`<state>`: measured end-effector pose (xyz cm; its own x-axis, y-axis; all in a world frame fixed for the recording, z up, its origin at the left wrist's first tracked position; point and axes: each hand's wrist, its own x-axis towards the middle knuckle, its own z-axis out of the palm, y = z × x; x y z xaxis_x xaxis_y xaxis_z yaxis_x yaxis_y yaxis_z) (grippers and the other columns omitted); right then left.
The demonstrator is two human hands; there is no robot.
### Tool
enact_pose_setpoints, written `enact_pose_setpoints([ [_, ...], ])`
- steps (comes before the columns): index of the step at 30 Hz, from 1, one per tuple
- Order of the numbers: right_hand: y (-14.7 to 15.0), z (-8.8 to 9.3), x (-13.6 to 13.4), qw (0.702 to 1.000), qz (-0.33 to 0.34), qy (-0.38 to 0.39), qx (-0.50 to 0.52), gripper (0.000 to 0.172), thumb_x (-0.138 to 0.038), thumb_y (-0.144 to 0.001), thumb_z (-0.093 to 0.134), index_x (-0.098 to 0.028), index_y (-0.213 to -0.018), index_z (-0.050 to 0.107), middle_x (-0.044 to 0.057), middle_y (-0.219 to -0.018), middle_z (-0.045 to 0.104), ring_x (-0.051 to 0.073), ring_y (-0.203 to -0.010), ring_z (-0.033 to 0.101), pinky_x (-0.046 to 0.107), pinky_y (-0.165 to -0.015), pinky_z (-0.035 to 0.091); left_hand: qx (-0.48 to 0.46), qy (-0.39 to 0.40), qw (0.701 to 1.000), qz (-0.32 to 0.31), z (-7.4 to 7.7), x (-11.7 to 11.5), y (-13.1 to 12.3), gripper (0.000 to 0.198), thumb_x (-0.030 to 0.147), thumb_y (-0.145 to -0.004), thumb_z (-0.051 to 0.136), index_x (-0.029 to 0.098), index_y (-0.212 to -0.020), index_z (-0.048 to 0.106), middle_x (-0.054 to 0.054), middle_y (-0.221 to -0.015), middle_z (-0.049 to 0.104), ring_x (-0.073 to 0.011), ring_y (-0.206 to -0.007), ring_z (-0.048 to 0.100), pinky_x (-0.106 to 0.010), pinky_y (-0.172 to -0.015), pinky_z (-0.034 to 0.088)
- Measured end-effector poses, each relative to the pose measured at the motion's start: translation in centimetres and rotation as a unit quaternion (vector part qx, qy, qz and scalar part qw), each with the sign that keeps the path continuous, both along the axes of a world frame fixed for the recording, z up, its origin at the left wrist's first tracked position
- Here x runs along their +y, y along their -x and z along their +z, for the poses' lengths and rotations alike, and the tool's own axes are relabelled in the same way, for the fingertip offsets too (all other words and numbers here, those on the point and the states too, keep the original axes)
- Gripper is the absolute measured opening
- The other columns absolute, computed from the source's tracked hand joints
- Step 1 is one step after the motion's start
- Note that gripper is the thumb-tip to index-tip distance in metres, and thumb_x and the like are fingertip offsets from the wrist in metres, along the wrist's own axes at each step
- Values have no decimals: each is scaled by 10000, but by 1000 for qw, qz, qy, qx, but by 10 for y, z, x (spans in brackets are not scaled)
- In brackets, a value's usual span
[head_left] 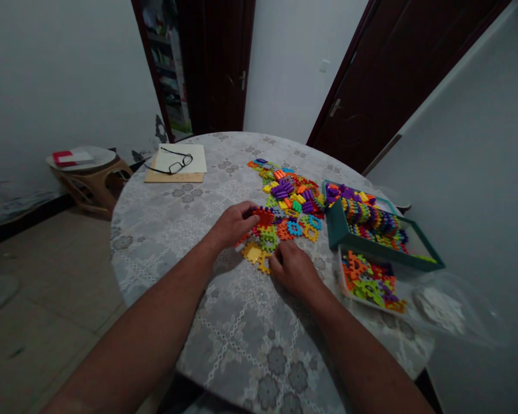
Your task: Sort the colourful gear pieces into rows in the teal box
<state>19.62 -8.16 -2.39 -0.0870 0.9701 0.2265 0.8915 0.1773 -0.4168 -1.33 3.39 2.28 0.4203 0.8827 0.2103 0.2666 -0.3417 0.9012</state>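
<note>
Thumb and fingers of my left hand (237,224) are closed on a red toothed building piece (264,217), part of a joined group. Below it in that group are a green piece (268,237) and a yellow square piece (252,252). My right hand (294,265) is curled at the group's near right side, against a yellow frame-shaped piece (264,263); its fingertips are mostly hidden. Just beyond lie loose interlocking pieces, among them a blue one (294,228) and a yellow-orange one (310,232).
A teal box (339,227) with rows of colourful pieces stands at the right. Nearer sits a clear plastic tub (343,276) of pieces, beside a clear bag (466,305). Black glasses (175,167) rest on papers (198,152) at the far left of the round table (164,224).
</note>
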Motion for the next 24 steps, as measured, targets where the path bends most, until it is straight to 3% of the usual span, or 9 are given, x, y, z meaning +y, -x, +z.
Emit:
enact_pose_setpoints([
  [5, -17, 2, 7, 986, -23, -25, 165, 108, -335, -956, 624, -252, -887, 616, -12, -746, 662, 188, -676, 603, 304, -653, 414, -24, 45, 997, -66, -8, 4, 1, 285, 382, -912, 679, 200, -1114, 766, -48, -983, 779, -216, -850, 688, -342, -778, 542],
  [12, -16, 3, 12, 951, -74, -87, 288, 188, -432, -1010, 665, -250, -1022, 709, 9, -878, 724, 200, -765, 646, 327, -724, 504, 39, 51, 980, -186, -13, 3, 0, 214, 379, -933, 679, 193, -1015, 746, -31, -893, 725, -194, -778, 637, -314, -710, 487],
  [17, -8, 6, 8, 943, -60, -117, 305, 210, -418, -1029, 642, -238, -1082, 736, 32, -984, 768, 216, -879, 699, 350, -827, 536, 60, 19, 981, -182, -10, -1, -3, 215, 364, -945, 663, 203, -1027, 781, -54, -955, 769, -218, -853, 666, -327, -759, 514],
  [24, -10, -2, 7, 947, -7, -76, 312, 265, -406, -1069, 584, -237, -1174, 760, 48, -1018, 785, 229, -903, 724, 355, -822, 579, 53, -14, 979, -197, -10, -2, -6, 204, 350, -938, 681, 222, -969, 838, -82, -925, 802, -253, -851, 691, -368, -788, 524],
])
